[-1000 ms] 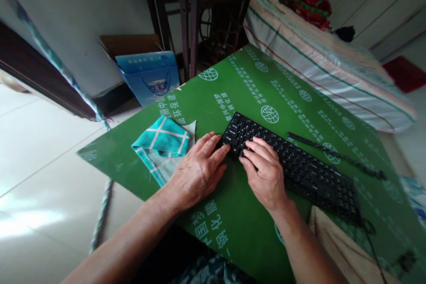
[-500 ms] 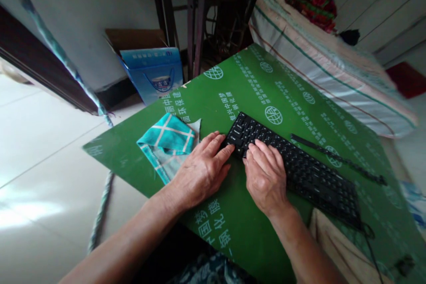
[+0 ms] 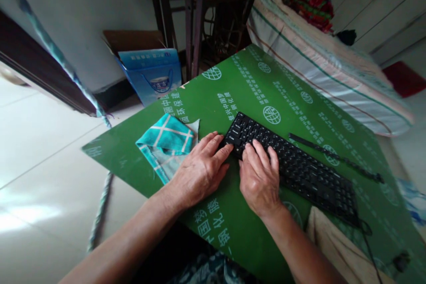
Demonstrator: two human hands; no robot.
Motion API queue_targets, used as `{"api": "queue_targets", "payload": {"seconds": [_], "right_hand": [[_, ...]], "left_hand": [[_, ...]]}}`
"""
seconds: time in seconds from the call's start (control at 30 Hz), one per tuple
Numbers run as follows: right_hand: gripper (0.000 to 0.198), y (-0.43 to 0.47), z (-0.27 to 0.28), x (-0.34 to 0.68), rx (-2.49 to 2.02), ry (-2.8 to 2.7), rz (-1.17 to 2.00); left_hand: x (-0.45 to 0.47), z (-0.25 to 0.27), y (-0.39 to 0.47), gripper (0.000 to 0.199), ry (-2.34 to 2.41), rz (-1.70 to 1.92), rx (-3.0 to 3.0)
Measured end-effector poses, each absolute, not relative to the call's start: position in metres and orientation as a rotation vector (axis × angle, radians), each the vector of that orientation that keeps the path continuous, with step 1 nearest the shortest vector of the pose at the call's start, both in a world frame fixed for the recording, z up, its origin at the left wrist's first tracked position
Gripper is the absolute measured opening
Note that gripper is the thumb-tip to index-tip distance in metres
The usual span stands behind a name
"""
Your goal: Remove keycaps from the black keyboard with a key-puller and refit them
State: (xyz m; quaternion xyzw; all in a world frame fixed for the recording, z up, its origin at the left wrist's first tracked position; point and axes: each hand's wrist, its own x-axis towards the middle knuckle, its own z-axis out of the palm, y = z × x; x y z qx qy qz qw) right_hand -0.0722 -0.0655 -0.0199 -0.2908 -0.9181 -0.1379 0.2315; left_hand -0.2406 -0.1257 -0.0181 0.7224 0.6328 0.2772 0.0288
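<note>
A black keyboard (image 3: 299, 159) lies at a slant on a green board printed with white lettering and globe marks. My left hand (image 3: 203, 166) rests at its left end, fingers stretched out with the tips touching the keyboard's edge. On the lower left keys lies my right hand (image 3: 259, 175), its fingers spread and slightly bent; what is under the palm is hidden. Close beside my left hand is a folded turquoise cloth with white lines (image 3: 169, 135), its grey underside partly showing.
Behind the keyboard lies a thin black braided cord (image 3: 336, 156). A beige cloth (image 3: 328, 235) and the keyboard's cable sit at the right front. A blue carton (image 3: 153, 75) stands beyond the green board (image 3: 229, 213). A striped mattress (image 3: 319, 62) borders the far right.
My right hand has shifted a little left along the keys and its fingers have spread apart. The left hand stays in place on the keyboard's end.
</note>
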Motion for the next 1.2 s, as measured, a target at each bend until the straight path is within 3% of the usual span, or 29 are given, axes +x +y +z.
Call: {"api": "queue_targets", "payload": {"seconds": [1.2], "right_hand": [[0.022, -0.051, 0.000, -0.050, -0.907, -2.258, 0.029]], "left_hand": [[-0.244, -0.018, -0.124, 0.039, 1.972, 0.807, 2.279]]}}
